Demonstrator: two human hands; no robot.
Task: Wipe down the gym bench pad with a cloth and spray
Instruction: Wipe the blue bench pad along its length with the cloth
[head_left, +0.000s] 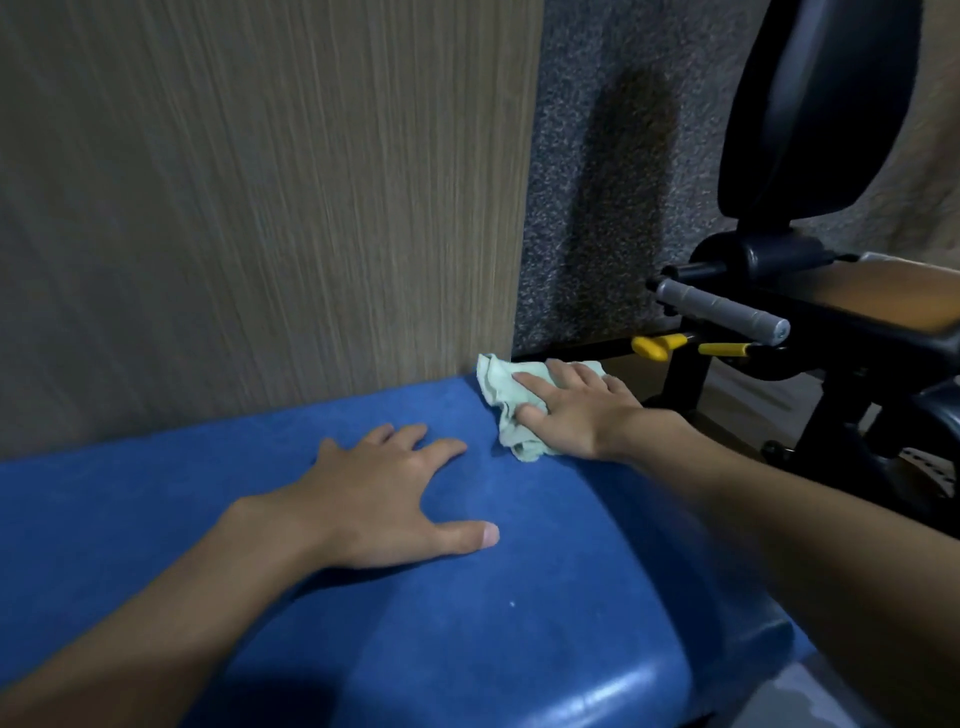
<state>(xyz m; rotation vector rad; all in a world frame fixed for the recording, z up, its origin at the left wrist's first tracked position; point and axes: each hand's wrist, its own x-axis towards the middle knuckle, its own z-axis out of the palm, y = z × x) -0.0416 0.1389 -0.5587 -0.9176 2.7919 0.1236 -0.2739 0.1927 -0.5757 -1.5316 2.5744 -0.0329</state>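
Note:
A blue bench pad (467, 597) fills the lower half of the view. My right hand (571, 410) lies flat on a crumpled pale green cloth (501, 389), pressing it onto the pad's far right corner by the wall. My left hand (384, 493) rests palm down on the pad with fingers spread and holds nothing. No spray bottle is in view.
A wood-grain wall panel (260, 208) stands right behind the pad. To the right is a black gym machine (810, 130) with a padded backrest, a grey handle (722, 309) and yellow levers (657, 345). Dark speckled carpet (597, 182) covers the wall behind it.

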